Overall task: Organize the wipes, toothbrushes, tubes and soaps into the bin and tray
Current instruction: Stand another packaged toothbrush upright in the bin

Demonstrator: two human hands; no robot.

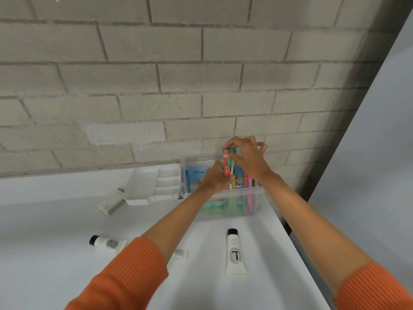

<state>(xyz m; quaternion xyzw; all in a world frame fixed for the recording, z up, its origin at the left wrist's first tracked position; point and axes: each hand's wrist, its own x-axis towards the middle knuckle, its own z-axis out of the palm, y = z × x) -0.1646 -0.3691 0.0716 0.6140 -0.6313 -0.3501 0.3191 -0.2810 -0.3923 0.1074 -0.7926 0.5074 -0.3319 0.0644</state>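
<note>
You are putting a toothbrush pack upright into the clear bin. Your right hand pinches its top and your left hand closes its grip lower on the pack. The pack is over the bin, beside other packs. Next, I think, lower it straight, then take the tube lying before the bin.

Bright, soft, wide-angle edge distortion
</note>
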